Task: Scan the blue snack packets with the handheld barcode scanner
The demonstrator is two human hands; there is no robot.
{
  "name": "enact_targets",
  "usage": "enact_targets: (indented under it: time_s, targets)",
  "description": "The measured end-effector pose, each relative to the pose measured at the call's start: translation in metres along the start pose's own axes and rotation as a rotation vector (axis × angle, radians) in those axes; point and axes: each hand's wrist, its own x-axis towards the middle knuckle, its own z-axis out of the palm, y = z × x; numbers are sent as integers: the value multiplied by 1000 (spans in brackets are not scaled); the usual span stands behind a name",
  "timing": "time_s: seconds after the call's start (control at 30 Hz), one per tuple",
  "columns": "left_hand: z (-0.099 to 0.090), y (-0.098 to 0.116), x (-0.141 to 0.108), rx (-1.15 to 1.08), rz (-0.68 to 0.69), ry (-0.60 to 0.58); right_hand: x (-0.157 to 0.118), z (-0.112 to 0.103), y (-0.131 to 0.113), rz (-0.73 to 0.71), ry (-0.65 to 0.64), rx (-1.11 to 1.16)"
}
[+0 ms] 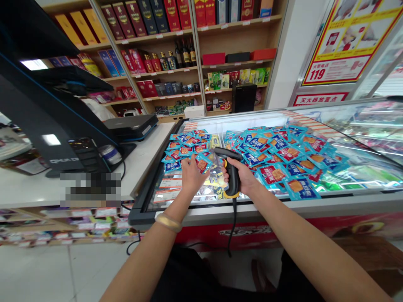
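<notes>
My right hand (244, 174) is wrapped round the grip of a black and yellow barcode scanner (233, 180), its head pointing left and its cable hanging down. My left hand (192, 174), below a gold bangle, has its thumb and fingers closed on a small blue and red snack packet (203, 163) in front of the scanner's head. Beyond that hand lies a smaller group of similar packets (185, 147). A larger heap of snack packets (277, 151) spreads to the right of the scanner. Both groups rest on the glass top of a freezer (333, 191).
At left, a counter (141, 167) carries a black checkout terminal (56, 126) and a flat black device (130, 126). Shelves of boxes and bottles (163, 71) stand behind the freezer. The scanner cable (233, 230) hangs over the freezer's front edge.
</notes>
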Motion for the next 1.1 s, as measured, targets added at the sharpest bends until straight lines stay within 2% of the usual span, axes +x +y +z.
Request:
enact_targets:
  time_s: [0.2,0.33,0.43,0.57,0.63,0.77,1.1]
  targets:
    - [-4,-8,5,-307,-12,35,-1,-1,-1,-10,-1,-1]
    - [-8,-15,8,-442,-153,29,-3,0,-1,-4,-14,-15]
    - [-10,-14,9,-515,-179,23,-4,1,-2,5,-29,-28]
    - [-9,-8,7,-621,-211,-70,-5,0,-1,20,-91,-82]
    - [-9,-6,6,-612,-205,-105,-6,0,1,28,-130,-117]
    - [-11,-5,4,-507,-134,-96,-6,-1,3,44,-170,-160]
    - [-9,-6,4,-422,-104,-95,-4,-1,5,28,-188,-211]
